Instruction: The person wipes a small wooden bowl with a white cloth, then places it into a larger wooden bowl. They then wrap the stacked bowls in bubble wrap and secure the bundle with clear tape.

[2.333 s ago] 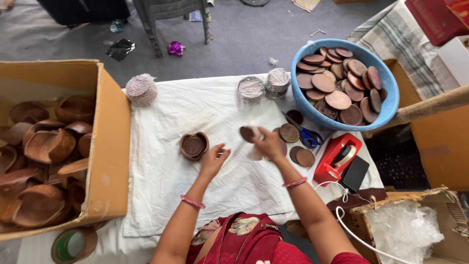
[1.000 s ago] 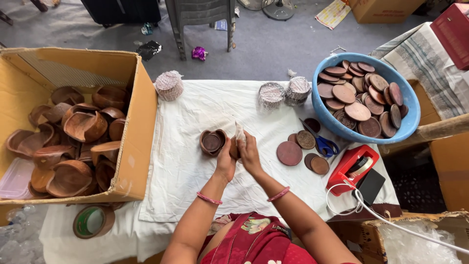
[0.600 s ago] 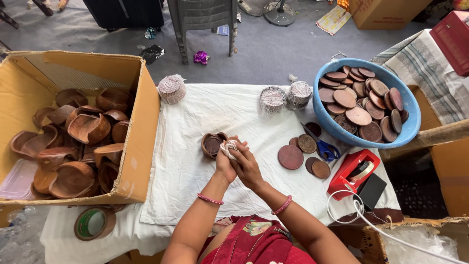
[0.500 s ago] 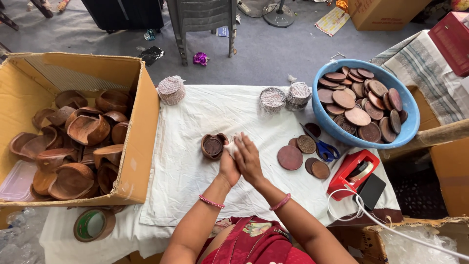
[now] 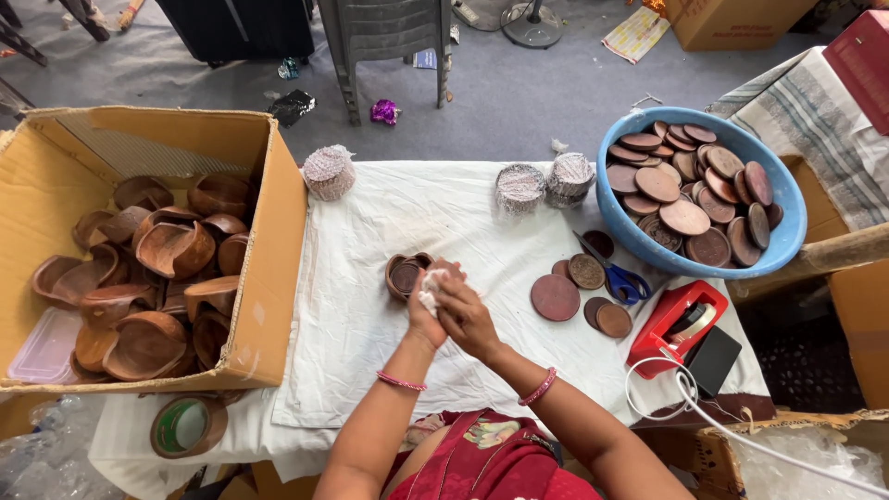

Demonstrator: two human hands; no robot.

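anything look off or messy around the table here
Nothing on the table is spilled or broken. The loose discs lie scattered by the scissors, and scraps litter the floor behind. Both hands, left hand and right hand, press a white piece beside the small wooden holder.

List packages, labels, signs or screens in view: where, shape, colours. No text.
Large cardboard box: left of the white cloth, open, tan, full of brown wooden bowls.
Clear plastic tub: inside that box, bottom left corner, rectangular.
Second cardboard box: top right on the floor, tan, faint print.
Wrapped stacks: cloth's far edge, round, in whitish mesh.
Dark flat device: beside the red tape dispenser, possibly a screen, blank.
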